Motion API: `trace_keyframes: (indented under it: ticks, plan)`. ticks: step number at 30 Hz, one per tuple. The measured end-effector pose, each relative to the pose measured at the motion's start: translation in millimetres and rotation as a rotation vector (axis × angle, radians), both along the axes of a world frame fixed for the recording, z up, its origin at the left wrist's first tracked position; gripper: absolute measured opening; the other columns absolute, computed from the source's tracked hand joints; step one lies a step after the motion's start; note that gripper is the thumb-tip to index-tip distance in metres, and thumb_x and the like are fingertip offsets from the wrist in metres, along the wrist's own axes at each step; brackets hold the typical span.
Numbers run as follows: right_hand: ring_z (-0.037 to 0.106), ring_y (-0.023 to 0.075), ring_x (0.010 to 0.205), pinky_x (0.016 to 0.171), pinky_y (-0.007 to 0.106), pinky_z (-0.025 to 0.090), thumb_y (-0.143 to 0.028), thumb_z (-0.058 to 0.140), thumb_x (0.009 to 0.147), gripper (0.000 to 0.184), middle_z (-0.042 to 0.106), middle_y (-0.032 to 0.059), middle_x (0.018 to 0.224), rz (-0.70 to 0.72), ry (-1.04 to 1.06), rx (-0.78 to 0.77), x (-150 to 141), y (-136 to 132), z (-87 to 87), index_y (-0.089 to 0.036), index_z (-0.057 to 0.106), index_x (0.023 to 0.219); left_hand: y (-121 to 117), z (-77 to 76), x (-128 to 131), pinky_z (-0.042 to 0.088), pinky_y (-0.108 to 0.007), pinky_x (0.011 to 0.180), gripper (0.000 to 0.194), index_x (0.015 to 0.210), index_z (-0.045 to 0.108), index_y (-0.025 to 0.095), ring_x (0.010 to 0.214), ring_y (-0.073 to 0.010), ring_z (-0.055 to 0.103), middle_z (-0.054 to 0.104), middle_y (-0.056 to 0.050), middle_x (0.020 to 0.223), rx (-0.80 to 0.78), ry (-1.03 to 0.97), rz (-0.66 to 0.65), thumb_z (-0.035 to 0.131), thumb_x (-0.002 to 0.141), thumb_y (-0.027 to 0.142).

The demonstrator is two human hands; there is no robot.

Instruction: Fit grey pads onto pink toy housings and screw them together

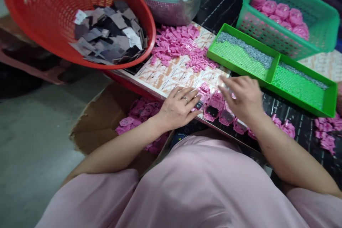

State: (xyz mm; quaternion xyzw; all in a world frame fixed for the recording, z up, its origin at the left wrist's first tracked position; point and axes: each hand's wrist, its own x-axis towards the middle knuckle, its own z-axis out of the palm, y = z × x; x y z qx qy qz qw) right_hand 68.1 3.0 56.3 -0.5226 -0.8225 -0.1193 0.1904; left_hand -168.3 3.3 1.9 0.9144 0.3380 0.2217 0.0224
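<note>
My left hand (179, 108), with a ring on one finger, lies at the table's front edge. Its thumb and fingertips close around a pink plastic casing (204, 91) with a dark insert, partly hidden by the fingers. My right hand (244, 96) hovers just to the right, slightly blurred. Its thumb and forefinger are apart, and I see nothing between them. Below it, a row of similar pink casings runs along the edge, one with a black square plate (213, 111) and another with a grey plate (227, 117).
Behind my hands lie loose small pink parts (177, 44). A green two-part tray (276, 67) holds small metal pieces. Around stand a red basket (128, 65) of grey plates, a tub (173, 9) of pink parts, a green basket (283, 48), and a cardboard box (91, 124) below.
</note>
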Motion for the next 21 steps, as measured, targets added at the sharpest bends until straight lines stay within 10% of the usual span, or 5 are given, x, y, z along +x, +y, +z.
trace_keyframes:
  ticks: [5,11,21]
  plan:
    - [0.063,0.0241,0.096,0.085,0.038,0.045,-0.026,0.063,0.087,0.033,0.069,0.0084,0.105,-0.152,0.038,0.043,75.6,-79.8,13.7,-0.022,0.063,0.120,-1.1,-3.4,12.5,0.030,-0.049,0.110,0.060,0.137,0.051,0.018,0.137,-0.0326,0.039,0.043,-0.015,0.149,0.007,0.055,-0.048,0.048,0.091,0.058]
    - [0.047,0.0409,0.129,0.106,0.063,0.032,-0.043,0.065,0.084,0.069,0.040,0.0199,0.149,-0.228,-0.191,-0.067,112.5,-169.4,-42.7,-0.026,0.040,0.146,-4.4,-15.9,29.3,0.017,-0.058,0.114,0.075,0.143,0.043,0.021,0.141,-0.0370,0.031,0.038,-0.016,0.152,0.037,0.077,-0.076,0.045,0.086,0.071]
    - [0.042,0.0381,0.132,0.106,0.066,0.028,-0.041,0.054,0.091,0.056,0.041,0.0166,0.149,-0.271,-0.177,-0.202,109.6,-169.6,-64.7,-0.029,0.042,0.144,-0.8,-14.1,45.3,0.020,-0.056,0.114,0.067,0.143,0.043,0.021,0.142,-0.0354,0.030,0.037,-0.014,0.152,-0.019,0.208,-0.040,0.051,0.090,0.060]
